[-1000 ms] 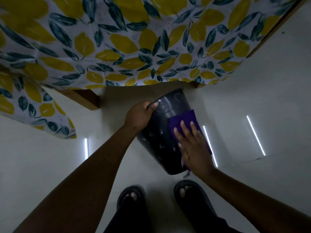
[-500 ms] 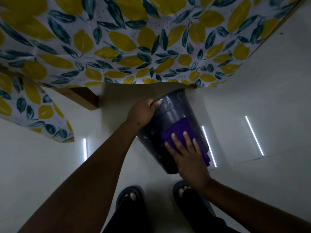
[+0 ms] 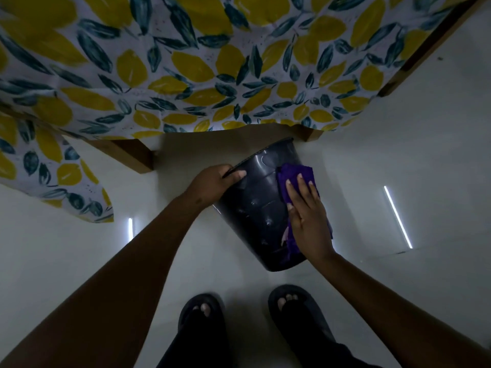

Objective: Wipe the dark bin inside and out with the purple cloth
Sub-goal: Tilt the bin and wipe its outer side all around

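Note:
The dark bin (image 3: 255,208) is held tilted above the floor, its mouth pointing away toward the table and its base toward my feet. My left hand (image 3: 212,183) grips the bin's rim on the left side. My right hand (image 3: 305,216) lies flat on the bin's outer wall at the right, pressing the purple cloth (image 3: 295,176) against it. The cloth shows above my fingertips and below my palm; the rest is hidden under the hand. The bin's inside is hidden.
A table with a lemon-print tablecloth (image 3: 186,62) overhangs just beyond the bin, with wooden legs (image 3: 127,155) at the left and right. The floor (image 3: 398,155) is pale and glossy with light reflections. My two feet in dark sandals (image 3: 292,301) stand below the bin.
My right hand slid the cloth down the bin's outer wall toward the base, then back up toward the rim on the right side. My left hand kept its grip on the rim.

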Tool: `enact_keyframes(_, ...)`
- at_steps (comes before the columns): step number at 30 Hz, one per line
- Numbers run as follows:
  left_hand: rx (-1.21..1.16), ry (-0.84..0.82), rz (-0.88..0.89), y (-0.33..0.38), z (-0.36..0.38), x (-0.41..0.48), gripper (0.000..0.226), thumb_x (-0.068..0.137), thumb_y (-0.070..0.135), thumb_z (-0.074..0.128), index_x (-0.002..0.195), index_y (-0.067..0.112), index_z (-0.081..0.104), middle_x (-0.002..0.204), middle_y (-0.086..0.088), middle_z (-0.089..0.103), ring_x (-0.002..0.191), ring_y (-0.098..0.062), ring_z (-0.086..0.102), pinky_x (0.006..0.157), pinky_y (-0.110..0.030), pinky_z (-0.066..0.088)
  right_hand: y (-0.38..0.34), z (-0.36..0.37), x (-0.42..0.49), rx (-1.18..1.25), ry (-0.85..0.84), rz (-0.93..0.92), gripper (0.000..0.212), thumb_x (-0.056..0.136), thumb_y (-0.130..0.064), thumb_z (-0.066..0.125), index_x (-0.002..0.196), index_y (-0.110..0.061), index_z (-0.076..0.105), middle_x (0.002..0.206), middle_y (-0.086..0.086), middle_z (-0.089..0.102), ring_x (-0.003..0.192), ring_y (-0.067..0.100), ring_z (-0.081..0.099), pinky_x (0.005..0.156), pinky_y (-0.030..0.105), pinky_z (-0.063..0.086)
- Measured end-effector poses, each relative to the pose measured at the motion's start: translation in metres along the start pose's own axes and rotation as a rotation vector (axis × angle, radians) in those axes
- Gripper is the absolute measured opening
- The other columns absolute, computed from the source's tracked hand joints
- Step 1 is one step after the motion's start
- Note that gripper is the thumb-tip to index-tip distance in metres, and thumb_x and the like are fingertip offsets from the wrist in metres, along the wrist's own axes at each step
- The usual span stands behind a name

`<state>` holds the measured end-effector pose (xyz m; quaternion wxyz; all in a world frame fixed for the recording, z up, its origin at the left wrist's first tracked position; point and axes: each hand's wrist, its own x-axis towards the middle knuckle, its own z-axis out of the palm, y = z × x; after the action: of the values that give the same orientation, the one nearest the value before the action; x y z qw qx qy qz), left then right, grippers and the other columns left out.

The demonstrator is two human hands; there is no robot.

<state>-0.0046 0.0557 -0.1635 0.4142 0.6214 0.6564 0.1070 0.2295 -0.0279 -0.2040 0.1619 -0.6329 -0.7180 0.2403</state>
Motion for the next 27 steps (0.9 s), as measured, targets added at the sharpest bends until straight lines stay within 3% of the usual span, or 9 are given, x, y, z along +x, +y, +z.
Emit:
enact_keyframes(2, -0.046, 0.025, 0.003, -0.003, 0.003, -0.002, 0.032, 0.092, 0.041, 0.054, 0.066, 0.022, 0.050, 0.065, 0.005, 0.054, 0.066, -0.015, 0.053, 0.058, -0.027, 0.036, 0.000, 0.003, -0.012, -0.125, 0.002, -0.058, 0.055, 0.098, -0.031, 0.032, 0.151, -0.033, 0.015, 0.161, -0.001, 0.015, 0.148, 0.028, 0.008, 0.112, 0.056, 0.029)
enact_keyframes(5, -0.045, 0.046, 0.014, 0.009, 0.009, 0.002, 0.034, 0.092, 0.042, 0.053, 0.069, 0.017, 0.052, 0.069, -0.002, 0.057, 0.070, -0.020, 0.055, 0.062, -0.030, 0.036, 0.004, 0.018, -0.050, -0.435, -0.122, -0.333, 0.084, 0.079, -0.023, 0.065, 0.150, -0.033, 0.020, 0.160, 0.000, 0.016, 0.146, 0.035, 0.008, 0.114, 0.055, 0.019)
enact_keyframes(8, -0.062, -0.007, 0.024, 0.022, 0.015, 0.009, 0.038, 0.092, 0.046, 0.051, 0.083, 0.010, 0.061, 0.082, -0.010, 0.066, 0.079, -0.025, 0.061, 0.072, -0.036, 0.045, 0.003, 0.031, -0.073, -0.622, -0.205, -0.524, 0.081, 0.080, -0.022, 0.056, 0.151, -0.028, 0.019, 0.159, -0.004, 0.017, 0.148, 0.032, 0.004, 0.115, 0.051, 0.005)
enact_keyframes(10, -0.067, -0.032, 0.030, 0.026, 0.014, 0.012, 0.038, 0.093, 0.045, 0.050, 0.090, 0.008, 0.063, 0.091, -0.013, 0.068, 0.085, -0.025, 0.062, 0.079, -0.036, 0.047, -0.007, 0.029, -0.053, -0.641, -0.137, -0.492, 0.071, 0.084, -0.024, 0.037, 0.152, -0.025, 0.016, 0.160, -0.004, 0.013, 0.148, 0.030, 0.001, 0.115, 0.051, 0.004)
enact_keyframes(12, -0.086, -0.029, 0.045, 0.026, 0.014, 0.013, 0.035, 0.094, 0.041, 0.050, 0.086, 0.009, 0.063, 0.089, -0.013, 0.068, 0.083, -0.025, 0.062, 0.078, -0.036, 0.047, -0.019, 0.022, -0.024, -0.622, -0.102, -0.439, 0.067, 0.085, -0.027, 0.029, 0.151, -0.026, 0.017, 0.160, -0.005, 0.011, 0.148, 0.030, 0.004, 0.116, 0.052, 0.008)
enact_keyframes(15, -0.092, -0.027, 0.052, 0.021, 0.014, 0.010, 0.031, 0.095, 0.037, 0.051, 0.071, 0.017, 0.056, 0.071, -0.001, 0.060, 0.069, -0.015, 0.056, 0.065, -0.022, 0.042, -0.016, 0.018, -0.020, -0.540, -0.049, -0.345, 0.068, 0.088, -0.025, 0.041, 0.151, -0.026, 0.017, 0.160, -0.005, 0.011, 0.147, 0.030, 0.009, 0.115, 0.053, 0.018)
enact_keyframes(18, -0.116, -0.025, 0.038, 0.016, 0.015, 0.007, 0.030, 0.095, 0.037, 0.050, 0.077, 0.015, 0.057, 0.074, -0.001, 0.059, 0.074, -0.016, 0.057, 0.067, -0.027, 0.039, 0.000, 0.022, -0.051, -0.538, -0.033, -0.314, 0.085, 0.078, -0.019, 0.062, 0.151, -0.024, 0.019, 0.162, -0.002, 0.007, 0.147, 0.033, 0.008, 0.115, 0.055, 0.018)
enact_keyframes(23, -0.099, -0.025, 0.043, 0.018, 0.016, 0.010, 0.026, 0.095, 0.038, 0.049, 0.089, 0.015, 0.060, 0.089, -0.003, 0.063, 0.086, -0.018, 0.059, 0.073, -0.026, 0.037, -0.004, 0.025, -0.051, -0.620, -0.120, -0.496, 0.070, 0.083, -0.021, 0.033, 0.151, -0.028, 0.018, 0.161, -0.006, 0.008, 0.147, 0.031, 0.007, 0.113, 0.055, 0.016)
enact_keyframes(27, -0.103, -0.009, 0.045, 0.025, 0.016, 0.013, 0.042, 0.095, 0.043, 0.048, 0.101, 0.005, 0.063, 0.099, -0.015, 0.066, 0.092, -0.023, 0.060, 0.073, -0.026, 0.035, 0.000, 0.012, -0.031, -0.456, -0.044, -0.277, 0.069, 0.088, -0.021, 0.037, 0.152, -0.032, 0.012, 0.161, -0.008, 0.009, 0.148, 0.026, 0.009, 0.114, 0.053, 0.019)
